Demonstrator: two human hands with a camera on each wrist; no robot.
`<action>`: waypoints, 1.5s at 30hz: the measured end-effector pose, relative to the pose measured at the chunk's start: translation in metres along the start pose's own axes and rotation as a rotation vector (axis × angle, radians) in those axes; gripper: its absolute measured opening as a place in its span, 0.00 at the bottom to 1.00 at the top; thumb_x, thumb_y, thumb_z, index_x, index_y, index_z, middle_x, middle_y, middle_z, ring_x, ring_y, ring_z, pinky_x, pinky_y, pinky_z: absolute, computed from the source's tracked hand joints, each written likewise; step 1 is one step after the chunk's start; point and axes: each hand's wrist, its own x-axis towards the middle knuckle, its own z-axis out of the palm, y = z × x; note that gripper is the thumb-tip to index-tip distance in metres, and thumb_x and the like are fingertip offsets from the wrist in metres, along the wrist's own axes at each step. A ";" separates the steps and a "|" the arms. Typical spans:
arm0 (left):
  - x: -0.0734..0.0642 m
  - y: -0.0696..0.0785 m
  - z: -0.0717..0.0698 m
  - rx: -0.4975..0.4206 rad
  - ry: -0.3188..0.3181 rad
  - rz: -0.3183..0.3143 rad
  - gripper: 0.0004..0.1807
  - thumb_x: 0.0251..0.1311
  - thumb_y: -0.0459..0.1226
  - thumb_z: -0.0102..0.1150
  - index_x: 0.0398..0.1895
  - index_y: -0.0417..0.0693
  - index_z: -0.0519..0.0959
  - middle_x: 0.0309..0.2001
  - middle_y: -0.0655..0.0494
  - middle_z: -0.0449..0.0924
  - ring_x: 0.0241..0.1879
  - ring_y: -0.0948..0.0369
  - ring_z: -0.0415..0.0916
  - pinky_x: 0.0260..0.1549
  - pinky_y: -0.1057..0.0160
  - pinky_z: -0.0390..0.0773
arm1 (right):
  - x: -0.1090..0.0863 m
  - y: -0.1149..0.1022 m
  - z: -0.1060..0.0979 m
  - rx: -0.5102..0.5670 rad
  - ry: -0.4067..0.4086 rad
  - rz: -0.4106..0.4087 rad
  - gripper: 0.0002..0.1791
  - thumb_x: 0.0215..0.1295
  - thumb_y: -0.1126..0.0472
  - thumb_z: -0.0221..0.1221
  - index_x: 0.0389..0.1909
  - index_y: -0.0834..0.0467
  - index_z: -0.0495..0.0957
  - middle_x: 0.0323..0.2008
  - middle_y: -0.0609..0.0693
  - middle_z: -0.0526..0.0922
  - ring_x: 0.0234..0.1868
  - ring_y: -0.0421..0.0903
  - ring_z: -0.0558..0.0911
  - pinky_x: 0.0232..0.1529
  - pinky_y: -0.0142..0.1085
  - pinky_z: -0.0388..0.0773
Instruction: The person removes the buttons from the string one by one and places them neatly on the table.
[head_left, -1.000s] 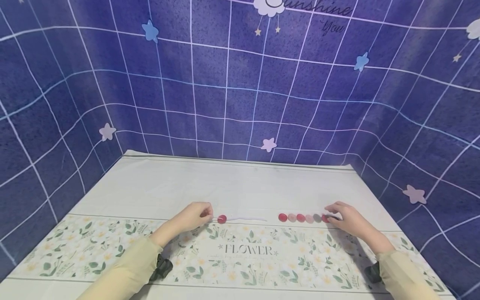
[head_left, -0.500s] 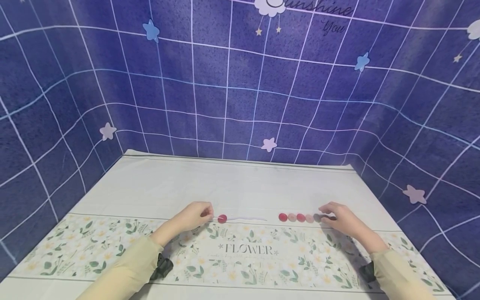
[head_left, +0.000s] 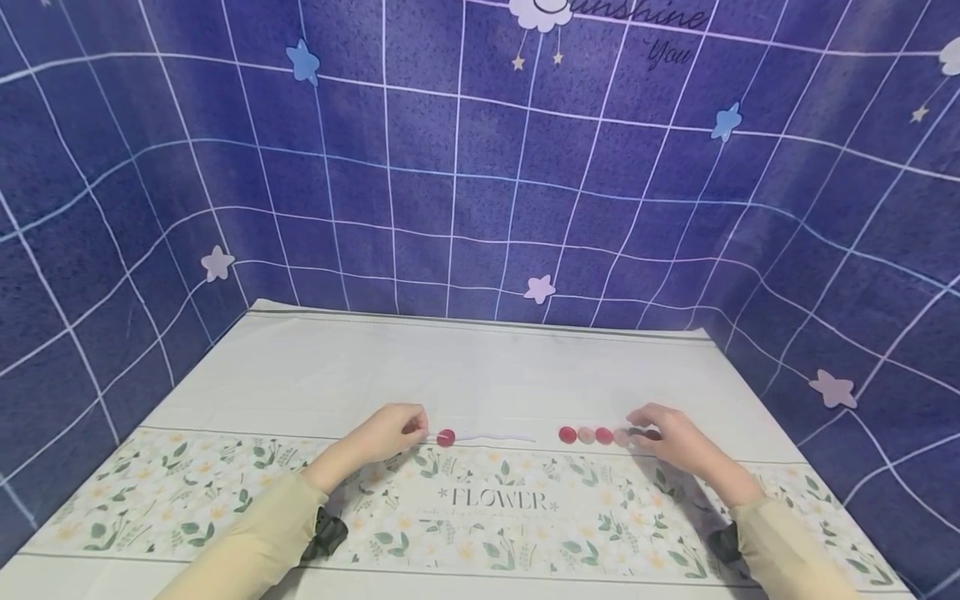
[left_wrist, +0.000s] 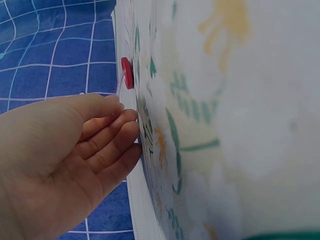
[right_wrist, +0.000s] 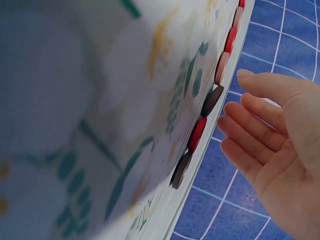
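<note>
My left hand (head_left: 392,432) pinches one end of a thin pale lilac string (left_wrist: 120,82) between thumb and index finger; its other fingers curl loosely. The string crosses a red round disc (head_left: 446,437), like a large button, and its rest (head_left: 495,437) lies to the right on the table. My right hand (head_left: 670,432) is at the right end of a row of similar discs, thumb and fingers apart. In the right wrist view, a slightly tilted dark grey disc (right_wrist: 212,100) is nearest its fingertips, between a pink disc (right_wrist: 222,68) and a red disc (right_wrist: 197,134). Nothing shows in its grasp.
The row also has another dark disc (right_wrist: 181,170) at its near end, plus red and pink ones (head_left: 586,435) toward the left. A white tablecloth (head_left: 480,367) with a floral band (head_left: 495,542) covers the table. Blue gridded fabric (head_left: 480,208) encloses the back and sides.
My right hand has moved left along the row, from the red disc near its right end toward the grey and pink ones. My left hand, the string and its red disc stay in place.
</note>
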 end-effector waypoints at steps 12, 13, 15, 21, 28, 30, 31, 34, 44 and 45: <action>0.002 0.000 0.000 0.003 -0.005 0.025 0.05 0.60 0.36 0.58 0.27 0.53 0.74 0.30 0.64 0.78 0.39 0.61 0.78 0.47 0.55 0.78 | 0.006 -0.007 0.004 0.050 -0.006 -0.027 0.15 0.55 0.63 0.65 0.42 0.66 0.79 0.39 0.57 0.83 0.42 0.56 0.81 0.41 0.45 0.81; 0.002 0.000 0.000 0.002 -0.005 0.026 0.05 0.60 0.36 0.58 0.27 0.53 0.74 0.30 0.64 0.78 0.39 0.62 0.77 0.47 0.55 0.78 | 0.006 -0.008 0.004 0.051 -0.006 -0.029 0.15 0.55 0.63 0.65 0.42 0.66 0.79 0.39 0.57 0.83 0.42 0.55 0.81 0.42 0.45 0.81; 0.002 0.000 0.001 -0.002 -0.006 0.022 0.06 0.60 0.36 0.58 0.27 0.53 0.74 0.30 0.64 0.78 0.39 0.62 0.77 0.47 0.55 0.78 | 0.008 -0.009 0.005 0.049 -0.002 -0.042 0.15 0.55 0.63 0.65 0.43 0.65 0.79 0.39 0.56 0.83 0.42 0.55 0.82 0.43 0.46 0.80; 0.001 -0.001 0.001 -0.002 -0.008 0.021 0.05 0.60 0.37 0.58 0.27 0.54 0.74 0.30 0.65 0.78 0.38 0.63 0.77 0.47 0.56 0.78 | 0.011 -0.012 0.008 0.046 0.010 -0.096 0.15 0.54 0.65 0.65 0.43 0.66 0.78 0.39 0.57 0.83 0.41 0.55 0.82 0.45 0.48 0.79; 0.001 -0.001 0.000 0.002 -0.011 0.033 0.05 0.60 0.36 0.57 0.27 0.53 0.74 0.29 0.65 0.78 0.36 0.65 0.75 0.44 0.57 0.78 | 0.017 -0.013 0.012 0.030 -0.003 -0.112 0.14 0.54 0.65 0.65 0.42 0.65 0.78 0.39 0.55 0.83 0.41 0.53 0.82 0.45 0.47 0.79; 0.001 -0.001 0.000 0.002 -0.012 0.027 0.05 0.60 0.36 0.58 0.27 0.53 0.74 0.29 0.65 0.78 0.35 0.66 0.75 0.44 0.57 0.78 | 0.018 -0.015 0.012 0.029 -0.005 -0.113 0.14 0.54 0.66 0.65 0.42 0.65 0.78 0.39 0.55 0.83 0.41 0.53 0.82 0.45 0.47 0.79; 0.001 -0.001 0.000 0.000 -0.012 0.023 0.05 0.60 0.36 0.58 0.27 0.53 0.74 0.29 0.65 0.78 0.35 0.65 0.75 0.44 0.57 0.78 | 0.019 -0.016 0.013 0.030 -0.006 -0.112 0.14 0.54 0.66 0.65 0.43 0.65 0.78 0.39 0.55 0.83 0.41 0.53 0.82 0.45 0.47 0.79; 0.001 -0.001 0.000 0.001 -0.010 0.018 0.05 0.60 0.37 0.58 0.27 0.53 0.74 0.29 0.65 0.78 0.36 0.65 0.75 0.44 0.57 0.78 | 0.021 -0.019 0.013 0.038 -0.012 -0.103 0.15 0.55 0.65 0.65 0.43 0.65 0.78 0.39 0.55 0.83 0.42 0.53 0.82 0.46 0.48 0.79; 0.001 -0.001 0.001 0.000 -0.008 0.027 0.06 0.60 0.37 0.58 0.27 0.54 0.74 0.30 0.65 0.78 0.37 0.64 0.76 0.45 0.56 0.78 | 0.028 -0.028 0.017 0.048 -0.031 -0.099 0.16 0.56 0.64 0.64 0.44 0.65 0.78 0.39 0.56 0.83 0.42 0.54 0.82 0.46 0.48 0.78; 0.001 -0.001 0.001 -0.001 -0.009 0.027 0.06 0.60 0.36 0.58 0.27 0.54 0.74 0.30 0.65 0.78 0.37 0.64 0.77 0.46 0.56 0.78 | 0.028 -0.029 0.018 0.051 -0.034 -0.095 0.16 0.56 0.63 0.64 0.44 0.65 0.78 0.39 0.56 0.83 0.43 0.54 0.82 0.46 0.48 0.78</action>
